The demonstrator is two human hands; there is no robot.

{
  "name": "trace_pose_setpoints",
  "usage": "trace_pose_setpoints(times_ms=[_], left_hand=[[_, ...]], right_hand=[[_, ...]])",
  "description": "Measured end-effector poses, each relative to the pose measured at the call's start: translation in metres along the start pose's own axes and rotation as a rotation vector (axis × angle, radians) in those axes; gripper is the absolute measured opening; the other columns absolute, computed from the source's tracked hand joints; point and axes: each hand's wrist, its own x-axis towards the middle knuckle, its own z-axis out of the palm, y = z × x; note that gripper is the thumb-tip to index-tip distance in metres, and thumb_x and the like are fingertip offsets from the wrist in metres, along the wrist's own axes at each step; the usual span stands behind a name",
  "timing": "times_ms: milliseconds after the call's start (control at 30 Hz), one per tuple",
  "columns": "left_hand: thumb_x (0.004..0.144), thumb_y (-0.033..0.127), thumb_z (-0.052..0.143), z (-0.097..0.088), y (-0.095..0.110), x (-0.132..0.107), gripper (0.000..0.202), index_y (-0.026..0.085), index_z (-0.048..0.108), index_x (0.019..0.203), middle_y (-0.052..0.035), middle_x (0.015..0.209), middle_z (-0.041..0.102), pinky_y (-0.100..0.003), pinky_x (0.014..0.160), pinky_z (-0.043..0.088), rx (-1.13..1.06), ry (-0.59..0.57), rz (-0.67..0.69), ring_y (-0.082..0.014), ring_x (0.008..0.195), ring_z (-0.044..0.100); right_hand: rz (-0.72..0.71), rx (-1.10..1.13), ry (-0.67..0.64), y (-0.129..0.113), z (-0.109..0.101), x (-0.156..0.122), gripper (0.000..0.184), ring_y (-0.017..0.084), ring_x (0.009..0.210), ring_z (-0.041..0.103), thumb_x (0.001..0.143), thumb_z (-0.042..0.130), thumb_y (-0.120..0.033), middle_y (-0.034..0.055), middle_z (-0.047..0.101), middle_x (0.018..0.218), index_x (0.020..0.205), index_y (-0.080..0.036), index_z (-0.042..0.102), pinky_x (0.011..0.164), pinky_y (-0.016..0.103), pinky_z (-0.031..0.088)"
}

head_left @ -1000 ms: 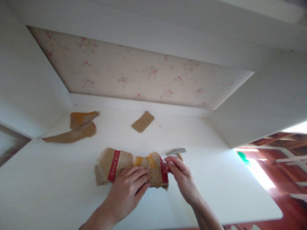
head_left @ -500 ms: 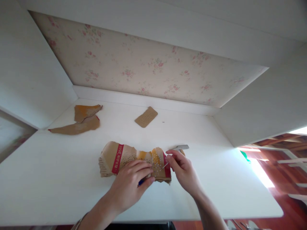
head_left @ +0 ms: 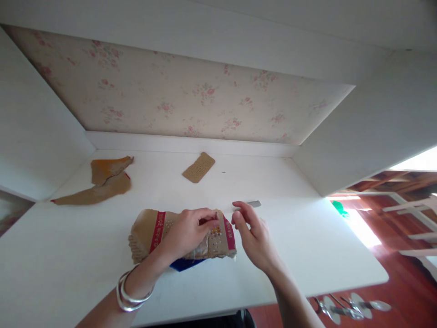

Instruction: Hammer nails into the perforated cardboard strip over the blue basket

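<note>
A crumpled piece of brown cardboard [head_left: 143, 228], with red printed bands and many small holes, lies in front of me. My left hand [head_left: 191, 230] rests over its middle, thumb and fingertips pinched together near the right end; what they hold is too small to make out. Just off the cardboard's right edge, my right hand [head_left: 254, 237] has loosely curled fingers, with thumb and index tips apart and nothing visible between them. Behind it lies a grey, flat-ended object [head_left: 254, 203], partly hidden by the fingers. A dark blue thing [head_left: 186, 264] sticks out under the cardboard's near edge.
On the white desk [head_left: 300, 255], a small perforated cardboard piece [head_left: 199, 168] lies toward the back. Torn cardboard scraps [head_left: 102, 184] are at the back left. White panels [head_left: 344, 123] stand on both sides. Beyond the right edge, a red-brown floor [head_left: 378, 259] shows.
My left hand has risen from flat on the cardboard into a pinch nearer its right end. The thin metal rod at my right fingertips no longer shows. More of the blue thing shows.
</note>
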Motion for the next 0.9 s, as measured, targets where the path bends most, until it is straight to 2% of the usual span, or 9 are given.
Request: trace_pose_setpoints(times_ms=[100,267,400,700,900], left_hand=[[0.092,0.033,0.06,0.006,-0.013,-0.005,0.017,0.021,0.07,0.086,0.0006,0.085,0.075,-0.022,0.074,0.053,-0.038,0.089,-0.083,-0.0156,0.08,0.07],[0.09,0.031,0.064,0.012,-0.024,-0.011,0.015,0.023,0.076,0.087,-0.001,0.082,0.074,-0.025,0.077,0.053,0.107,0.161,-0.028,-0.0159,0.079,0.068],[0.089,0.027,0.067,0.013,-0.029,-0.008,0.012,0.023,0.077,0.084,-0.0009,0.085,0.076,-0.026,0.078,0.053,0.119,0.168,0.033,-0.0159,0.082,0.068],[0.089,0.021,0.066,0.016,-0.031,-0.007,0.01,0.022,0.075,0.084,0.0013,0.079,0.073,-0.026,0.073,0.052,0.249,0.142,0.003,-0.0155,0.075,0.068],[0.091,0.02,0.063,0.019,-0.032,-0.008,0.01,0.022,0.072,0.086,0.0015,0.082,0.073,-0.026,0.075,0.05,0.251,0.139,0.049,-0.0153,0.078,0.067]], right_hand=[[0.169,0.121,0.159,0.026,0.003,-0.009,0.032,0.017,0.07,0.057,0.097,0.046,-0.051,-0.0003,0.061,0.076,0.106,-0.024,0.061,0.067,0.029,0.047],[0.249,0.227,0.161,0.054,0.017,-0.027,0.034,0.016,0.064,0.055,0.096,0.045,-0.052,-0.001,0.059,0.072,0.103,-0.022,0.061,0.063,0.028,0.047],[0.293,0.276,0.164,0.062,0.02,-0.034,0.036,0.015,0.062,0.053,0.096,0.045,-0.053,-0.0013,0.058,0.073,0.105,-0.022,0.061,0.062,0.028,0.046],[0.318,0.308,0.186,0.076,0.011,-0.032,0.038,0.015,0.062,0.052,0.096,0.045,-0.055,-0.0017,0.056,0.074,0.105,-0.021,0.06,0.06,0.027,0.044],[0.32,0.277,0.18,0.078,0.009,-0.032,0.038,0.015,0.063,0.053,0.096,0.044,-0.055,-0.0015,0.056,0.075,0.106,-0.021,0.058,0.061,0.028,0.046]])
